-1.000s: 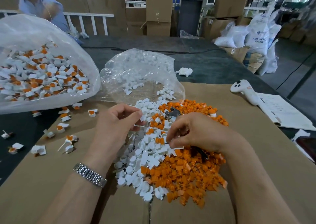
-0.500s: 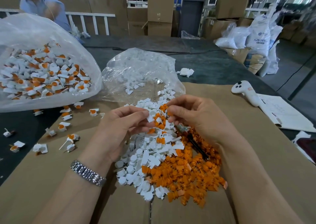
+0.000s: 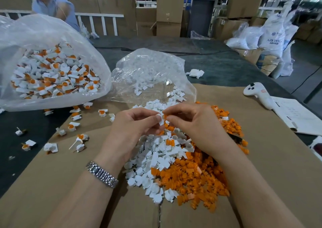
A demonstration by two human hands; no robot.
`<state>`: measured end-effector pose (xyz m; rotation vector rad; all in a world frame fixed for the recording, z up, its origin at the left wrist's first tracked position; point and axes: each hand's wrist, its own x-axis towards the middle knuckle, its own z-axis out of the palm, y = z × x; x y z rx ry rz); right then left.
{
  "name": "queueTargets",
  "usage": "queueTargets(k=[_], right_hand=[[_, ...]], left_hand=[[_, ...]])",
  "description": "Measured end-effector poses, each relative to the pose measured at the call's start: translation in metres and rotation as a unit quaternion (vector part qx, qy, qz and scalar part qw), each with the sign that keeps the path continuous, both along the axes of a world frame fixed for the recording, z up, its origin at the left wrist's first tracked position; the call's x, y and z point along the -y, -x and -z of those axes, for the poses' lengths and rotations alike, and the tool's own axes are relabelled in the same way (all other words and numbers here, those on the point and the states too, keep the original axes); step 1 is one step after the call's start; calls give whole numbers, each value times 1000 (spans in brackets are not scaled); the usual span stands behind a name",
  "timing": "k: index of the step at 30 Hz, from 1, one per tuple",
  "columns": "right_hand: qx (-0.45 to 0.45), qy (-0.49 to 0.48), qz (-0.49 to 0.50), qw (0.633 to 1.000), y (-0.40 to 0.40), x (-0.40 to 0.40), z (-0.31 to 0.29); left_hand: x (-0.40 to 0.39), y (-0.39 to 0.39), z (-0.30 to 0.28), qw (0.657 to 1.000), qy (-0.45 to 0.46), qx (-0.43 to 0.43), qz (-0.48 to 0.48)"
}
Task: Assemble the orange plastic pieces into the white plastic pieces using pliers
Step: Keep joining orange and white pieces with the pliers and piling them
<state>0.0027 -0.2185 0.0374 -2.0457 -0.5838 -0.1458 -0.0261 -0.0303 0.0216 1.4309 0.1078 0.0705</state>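
Pliers (image 3: 235,138): only a dark sliver shows past the right hand (image 3: 196,128), rest hidden under hand + orange pile (image 3: 200,175). Orange piece (image 3: 165,117) at right fingertips mostly covered by fingers, shape n/a. White piece (image 3: 161,120) partly hidden by left hand (image 3: 134,128) thumb. Big bag (image 3: 52,36) cut off at left edge. Paper sheet (image 3: 299,118) + dark red thing (image 3: 317,147) cut by right edge, latter can't ID. Sack (image 3: 271,41) print blurred, unreadable. Bkgd person (image 3: 52,4) cut at top.
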Motion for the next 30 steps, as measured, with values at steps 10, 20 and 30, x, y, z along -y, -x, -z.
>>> queueTargets(k=[10, 20, 30], right_hand=[[40, 88, 54, 994, 3, -10, 4], [3, 11, -24, 1000, 5, -2, 1], [57, 40, -32, 997, 4, 0, -2]], left_hand=[[5, 1, 2, 994, -102, 41, -3], [-3, -1, -2, 997, 59, -35, 45], [-2, 2, -7, 995, 64, -49, 52]])
